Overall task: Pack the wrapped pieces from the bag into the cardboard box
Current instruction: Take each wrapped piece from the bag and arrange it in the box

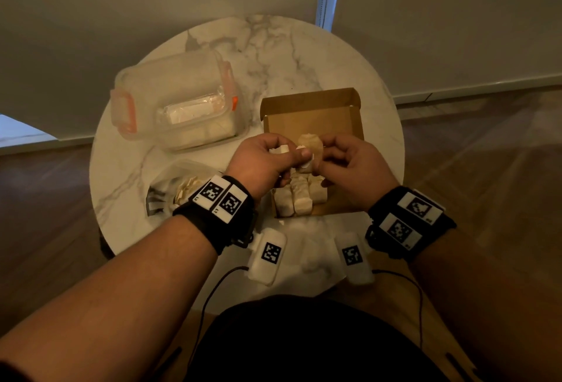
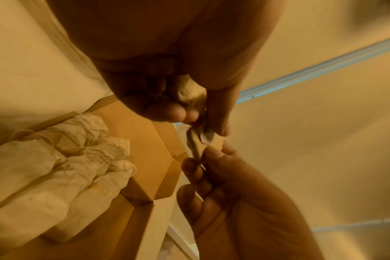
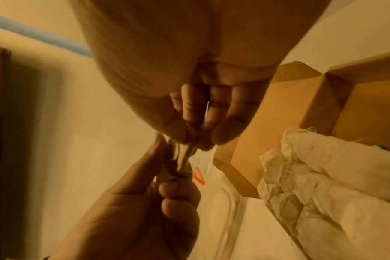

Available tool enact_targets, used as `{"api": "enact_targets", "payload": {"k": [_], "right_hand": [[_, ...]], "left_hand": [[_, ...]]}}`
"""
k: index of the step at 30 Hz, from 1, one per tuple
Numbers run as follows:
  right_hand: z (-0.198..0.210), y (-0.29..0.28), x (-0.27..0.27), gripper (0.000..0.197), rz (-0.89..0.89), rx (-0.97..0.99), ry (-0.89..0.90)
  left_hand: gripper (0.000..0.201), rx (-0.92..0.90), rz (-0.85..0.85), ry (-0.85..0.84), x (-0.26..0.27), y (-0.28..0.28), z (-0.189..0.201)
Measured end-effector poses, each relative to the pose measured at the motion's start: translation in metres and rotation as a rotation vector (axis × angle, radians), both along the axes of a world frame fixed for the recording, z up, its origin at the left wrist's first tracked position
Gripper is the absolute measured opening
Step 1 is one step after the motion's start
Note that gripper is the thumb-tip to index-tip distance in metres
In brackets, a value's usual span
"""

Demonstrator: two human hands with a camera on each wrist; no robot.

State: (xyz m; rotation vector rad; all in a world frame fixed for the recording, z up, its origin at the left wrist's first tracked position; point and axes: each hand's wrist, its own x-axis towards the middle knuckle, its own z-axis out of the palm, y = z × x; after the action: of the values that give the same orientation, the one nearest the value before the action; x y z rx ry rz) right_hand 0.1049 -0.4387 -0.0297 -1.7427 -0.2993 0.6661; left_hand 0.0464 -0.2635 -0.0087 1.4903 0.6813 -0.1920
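Over the open cardboard box, both hands pinch one tan wrapped piece between them. My left hand holds its left end and my right hand its right end. In the left wrist view the piece stretches from my left fingers down to the right hand. The right wrist view shows the same piece between both hands. Several wrapped pieces lie in a row at the box's near end. The clear bag with more pieces lies left of the box, partly hidden by my left wrist.
A clear plastic container with orange clips stands at the back left of the round marble table. Two white tagged units with cables lie near the table's front edge. The box's far half shows bare cardboard.
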Motion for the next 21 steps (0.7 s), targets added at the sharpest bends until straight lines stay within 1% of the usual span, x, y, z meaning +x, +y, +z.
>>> {"api": "enact_targets", "payload": {"k": [2,4,6,8,9,11,12,13,15,17,18,21], "right_hand": [[0.002,-0.002,0.000,0.031,0.029,0.031,-0.004],[0.002,-0.002,0.000,0.025,0.049,0.014,-0.021],[-0.004,-0.002,0.001,0.015,0.024,-0.029,-0.016],[-0.012,-0.004,0.004,0.009,-0.033,-0.059,-0.007],[-0.017,-0.006,0.004,0.009,-0.062,-0.073,-0.012],[-0.028,-0.012,0.006,0.008,-0.099,-0.137,-0.028],[-0.034,-0.016,0.006,0.006,-0.097,-0.201,-0.034],[-0.041,-0.020,0.006,0.006,-0.078,-0.277,-0.041],[-0.058,-0.026,0.005,0.008,0.006,-0.437,-0.057],[-0.073,-0.027,0.003,0.007,0.107,-0.571,-0.071],[-0.078,-0.026,0.002,0.007,0.152,-0.621,-0.082],[-0.089,-0.020,0.001,0.020,0.225,-0.705,-0.100]], "left_hand": [[0.036,0.040,-0.009,0.003,0.002,-0.001,0.000],[0.037,0.064,-0.036,0.017,0.003,-0.002,-0.001],[0.038,0.042,-0.062,0.038,0.003,-0.002,-0.003],[0.042,-0.013,-0.061,0.074,0.000,-0.002,-0.006],[0.040,-0.061,-0.040,0.092,-0.002,-0.001,-0.008],[0.027,-0.181,0.027,0.130,-0.008,0.002,-0.015],[0.021,-0.217,0.042,0.152,-0.012,0.004,-0.020],[0.021,-0.221,0.032,0.178,-0.016,0.006,-0.026],[0.025,-0.169,-0.042,0.228,-0.026,0.008,-0.038],[0.024,-0.067,-0.147,0.276,-0.035,0.009,-0.052],[0.023,-0.012,-0.192,0.294,-0.039,0.009,-0.059],[0.020,0.100,-0.280,0.332,-0.048,0.009,-0.075]]}}
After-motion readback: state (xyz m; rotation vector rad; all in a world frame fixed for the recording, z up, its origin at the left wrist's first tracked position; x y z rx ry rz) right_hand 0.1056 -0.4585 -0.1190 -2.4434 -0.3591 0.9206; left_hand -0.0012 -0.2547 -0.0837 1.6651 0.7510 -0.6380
